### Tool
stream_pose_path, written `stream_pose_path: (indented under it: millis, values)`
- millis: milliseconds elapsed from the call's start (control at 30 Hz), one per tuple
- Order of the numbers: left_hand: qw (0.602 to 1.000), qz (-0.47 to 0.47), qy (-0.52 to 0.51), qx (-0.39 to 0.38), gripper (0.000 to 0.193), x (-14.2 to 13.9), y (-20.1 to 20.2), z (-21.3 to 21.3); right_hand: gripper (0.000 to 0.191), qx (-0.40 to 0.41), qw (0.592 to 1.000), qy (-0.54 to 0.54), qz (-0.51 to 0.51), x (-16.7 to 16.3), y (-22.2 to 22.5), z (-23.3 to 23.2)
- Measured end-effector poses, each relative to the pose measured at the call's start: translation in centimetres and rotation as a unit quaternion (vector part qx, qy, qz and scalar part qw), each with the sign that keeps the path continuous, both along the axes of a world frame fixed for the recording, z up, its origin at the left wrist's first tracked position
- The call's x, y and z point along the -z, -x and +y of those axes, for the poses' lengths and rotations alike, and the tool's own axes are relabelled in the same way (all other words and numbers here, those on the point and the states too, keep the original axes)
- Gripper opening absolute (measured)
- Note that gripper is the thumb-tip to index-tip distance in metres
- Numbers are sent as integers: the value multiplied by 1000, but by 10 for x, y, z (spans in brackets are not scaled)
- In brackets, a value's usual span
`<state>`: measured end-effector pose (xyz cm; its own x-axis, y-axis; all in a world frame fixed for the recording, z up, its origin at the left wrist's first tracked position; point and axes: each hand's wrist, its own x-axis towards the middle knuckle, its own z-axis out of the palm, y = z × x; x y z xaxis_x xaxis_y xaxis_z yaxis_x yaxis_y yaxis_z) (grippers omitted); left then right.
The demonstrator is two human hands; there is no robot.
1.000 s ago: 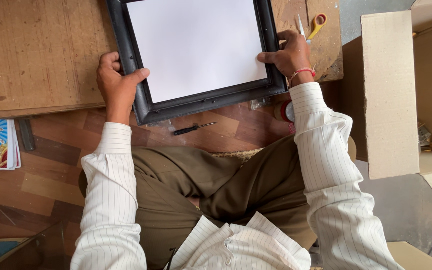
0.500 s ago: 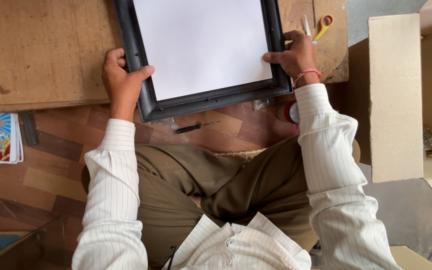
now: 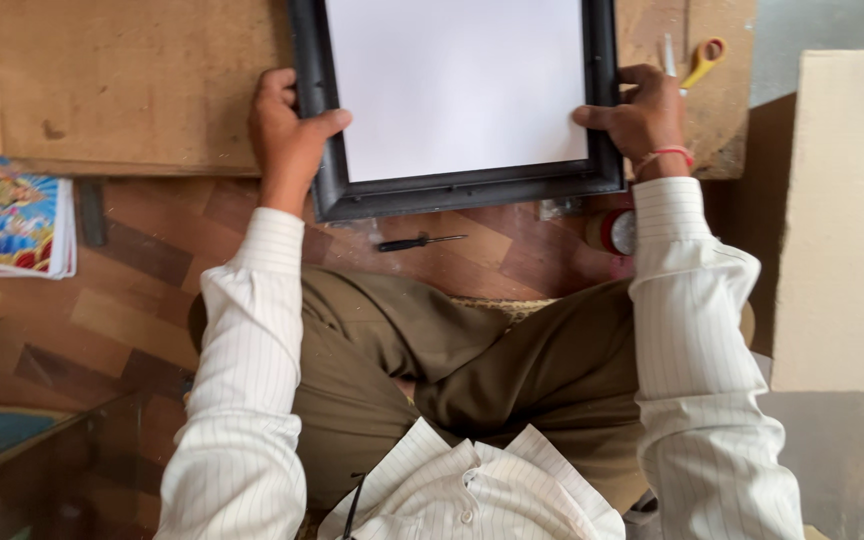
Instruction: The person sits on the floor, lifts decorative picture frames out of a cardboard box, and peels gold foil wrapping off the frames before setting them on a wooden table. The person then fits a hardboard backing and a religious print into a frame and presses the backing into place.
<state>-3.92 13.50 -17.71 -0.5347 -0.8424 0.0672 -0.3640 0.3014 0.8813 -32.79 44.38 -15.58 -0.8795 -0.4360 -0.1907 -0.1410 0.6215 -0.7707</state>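
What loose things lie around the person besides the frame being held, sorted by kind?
Picture frames: 1, the black frame with a white sheet, gripped by the left hand and right hand
Scissors: 1, yellow-handled scissors
Screwdrivers: 1, dark screwdriver on the floor
Tape rolls: 1, red roll
Stacks of colourful prints: 1, prints
Total: 5

A white shirt with thin dark pinstripes and buttoned cuffs is worn, with olive-brown trousers; a red thread is tied round the right wrist.
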Motion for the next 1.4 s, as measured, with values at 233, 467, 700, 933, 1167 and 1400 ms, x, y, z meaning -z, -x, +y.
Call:
stream_pose_path:
  millis: [233, 467, 700, 933, 1167, 1400]
  values:
    - [999, -38, -21, -8, 73, 2, 0, -3, 71, -11, 1000, -1, 2, -1, 0, 1]
    - [999, -50, -10, -12, 78, 6, 1, -4, 75, -10, 1000, -14, -3, -11, -6, -3]
    - [997, -64, -35, -16, 78, 10, 0, -5, 75, -17, 1000, 3, 4, 2, 1, 2]
    - [997, -78, -6, -22, 79, 5, 6, -4, 73, -17, 997, 73, 23, -3, 10, -4]
    - [992, -111, -50, -28, 80, -9, 7, -3, 64, -44, 965, 257, -21, -99, -29, -89]
    - [997, -68, -29, -34, 81, -21, 7, -3, 69, -172, 858, 410, -259, -180, -36, -281]
